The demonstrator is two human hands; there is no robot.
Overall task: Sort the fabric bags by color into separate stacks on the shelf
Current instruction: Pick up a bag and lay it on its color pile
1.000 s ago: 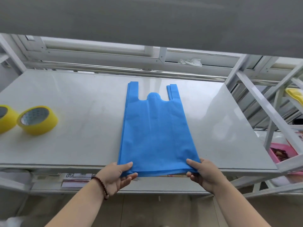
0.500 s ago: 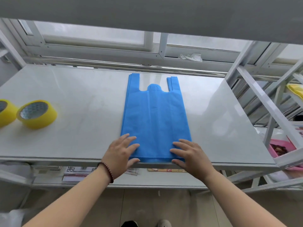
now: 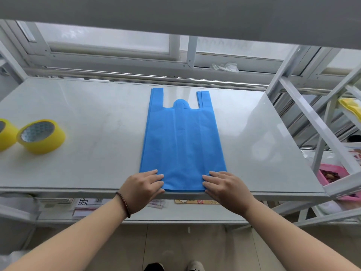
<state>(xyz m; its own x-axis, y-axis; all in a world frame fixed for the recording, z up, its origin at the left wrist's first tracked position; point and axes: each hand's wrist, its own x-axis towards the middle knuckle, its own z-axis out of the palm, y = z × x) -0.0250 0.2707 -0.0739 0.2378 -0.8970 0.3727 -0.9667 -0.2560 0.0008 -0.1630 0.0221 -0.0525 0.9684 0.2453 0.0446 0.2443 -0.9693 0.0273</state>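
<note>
A stack of blue fabric bags (image 3: 182, 141) lies flat in the middle of the white shelf (image 3: 93, 122), handles pointing to the far side. My left hand (image 3: 143, 187) rests with straight fingers on the stack's near left corner. My right hand (image 3: 224, 187) lies flat on the near right corner. Both hands sit at the shelf's front edge. A yellow fabric bag (image 3: 350, 107) shows partly on the neighbouring rack at the far right.
Two rolls of yellow tape (image 3: 41, 135) stand at the shelf's left end. A pink basket (image 3: 330, 176) sits on the rack to the right behind slanted white struts (image 3: 312, 122). Papers lie on the lower shelf (image 3: 175, 218). The upper shelf's grey underside (image 3: 175, 14) hangs overhead.
The blue stack slid fully onto the shelf from overhanging its front edge. My hands went from gripping its near edge to lying flat on its near corners.
</note>
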